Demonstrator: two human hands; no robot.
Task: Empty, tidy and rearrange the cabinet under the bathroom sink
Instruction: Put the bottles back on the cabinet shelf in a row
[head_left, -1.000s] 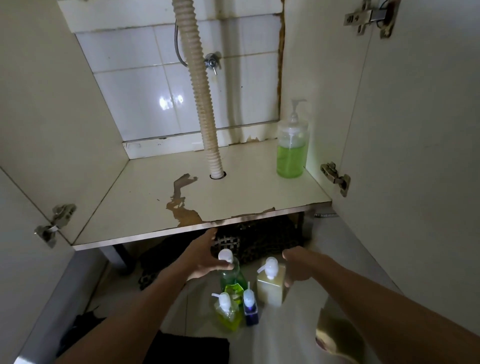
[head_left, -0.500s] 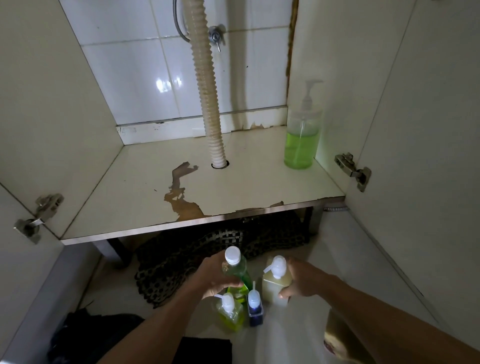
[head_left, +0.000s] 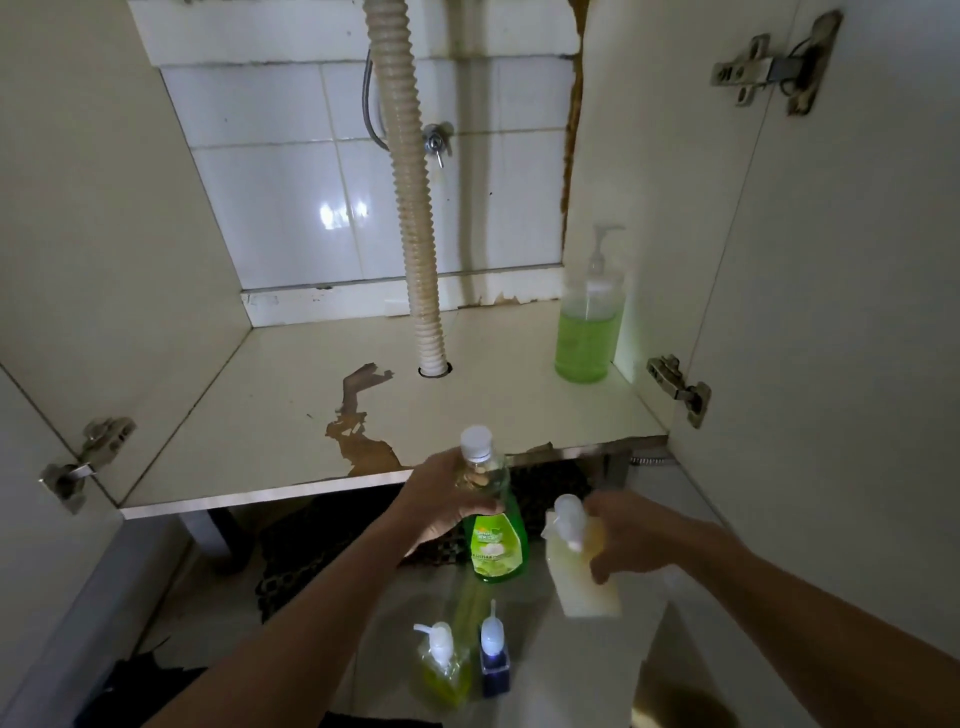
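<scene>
The cabinet stands open, its cream shelf peeling brown near the front edge. My left hand grips the neck of a green bottle with a white cap, held in the air in front of the shelf edge. My right hand holds a pale yellow square pump bottle, also off the floor. On the floor below stand a small yellow-green pump bottle and a small dark blue pump bottle. A clear pump dispenser with green liquid stands at the shelf's back right.
A ribbed drain hose runs down through a hole in the shelf's middle. Both doors hang open, with hinges at the left and right. A dark patterned mat lies under the cabinet. Dark cloth lies at the lower left.
Both hands have lifted their bottles off the floor and up toward the shelf edge. The two small bottles stay on the floor. My view has tilted upward.
</scene>
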